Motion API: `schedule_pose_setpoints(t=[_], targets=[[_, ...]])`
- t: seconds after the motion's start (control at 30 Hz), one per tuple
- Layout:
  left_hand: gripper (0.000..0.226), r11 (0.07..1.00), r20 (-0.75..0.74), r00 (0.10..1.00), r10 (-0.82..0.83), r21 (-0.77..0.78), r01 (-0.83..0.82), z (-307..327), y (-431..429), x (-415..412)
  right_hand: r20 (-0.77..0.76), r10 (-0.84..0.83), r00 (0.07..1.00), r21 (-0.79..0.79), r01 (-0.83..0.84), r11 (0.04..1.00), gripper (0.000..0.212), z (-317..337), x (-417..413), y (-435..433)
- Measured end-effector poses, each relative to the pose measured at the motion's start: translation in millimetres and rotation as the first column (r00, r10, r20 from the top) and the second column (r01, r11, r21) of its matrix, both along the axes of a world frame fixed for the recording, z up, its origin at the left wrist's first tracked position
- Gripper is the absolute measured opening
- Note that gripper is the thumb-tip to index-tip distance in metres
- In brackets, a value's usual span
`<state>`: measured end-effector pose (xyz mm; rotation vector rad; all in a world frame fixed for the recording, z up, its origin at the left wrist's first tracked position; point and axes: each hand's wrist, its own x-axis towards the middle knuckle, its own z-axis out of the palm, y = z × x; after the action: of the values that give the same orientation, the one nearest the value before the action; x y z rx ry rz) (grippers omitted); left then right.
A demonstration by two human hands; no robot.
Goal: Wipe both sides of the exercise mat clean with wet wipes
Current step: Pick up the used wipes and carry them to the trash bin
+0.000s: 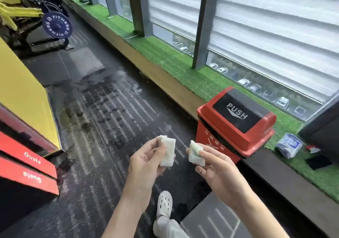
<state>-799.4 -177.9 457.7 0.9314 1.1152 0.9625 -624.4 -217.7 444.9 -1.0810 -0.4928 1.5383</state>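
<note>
My left hand (pixel 146 161) holds a folded white wet wipe (pixel 167 151) between thumb and fingers, raised above the dark gym floor. My right hand (pixel 213 168) pinches a second folded wet wipe (pixel 195 154) close beside it. Both wipes hang in front of a red bin. A grey mat corner (pixel 211 219) with white lines lies on the floor at the bottom, below my right forearm. A pack of wet wipes (pixel 289 145) lies on the green turf ledge to the right.
A red swing-lid bin (pixel 236 138) marked PUSH stands against the turf ledge (pixel 183 67) under the windows. A yellow and red box (pixel 27 127) is on the left. A weight machine with a blue plate (pixel 56 27) stands far back. My white shoe (pixel 164 204) is below.
</note>
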Motion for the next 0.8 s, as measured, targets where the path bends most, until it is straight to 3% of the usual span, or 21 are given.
schedule_pose_setpoints(t=[0.23, 0.4, 0.57, 0.8], targets=[[0.031, 0.987, -0.046, 0.986, -0.16, -0.005, 0.16, -3, 175, 35, -0.039, -0.143, 0.989, 0.011, 0.144, 0.99, 0.032, -11, 16, 158], [0.021, 0.946, -0.025, 0.946, -0.322, -0.052, 0.321, 6, 266, 84, -0.057, -0.312, 0.948, 0.031, 0.314, 0.949, 0.031, 5, 39, 213], [0.016, 0.862, 0.013, 0.867, -0.499, -0.095, 0.497, -4, 328, 139, -0.06, -0.538, 0.841, -0.029, 0.537, 0.843, 0.033, 2, 67, 242], [0.018, 0.626, 0.063, 0.631, -0.773, -0.09, 0.775, -7, 401, 206, -0.015, -0.808, 0.589, -0.06, 0.806, 0.589, 0.032, 6, 94, 285]])
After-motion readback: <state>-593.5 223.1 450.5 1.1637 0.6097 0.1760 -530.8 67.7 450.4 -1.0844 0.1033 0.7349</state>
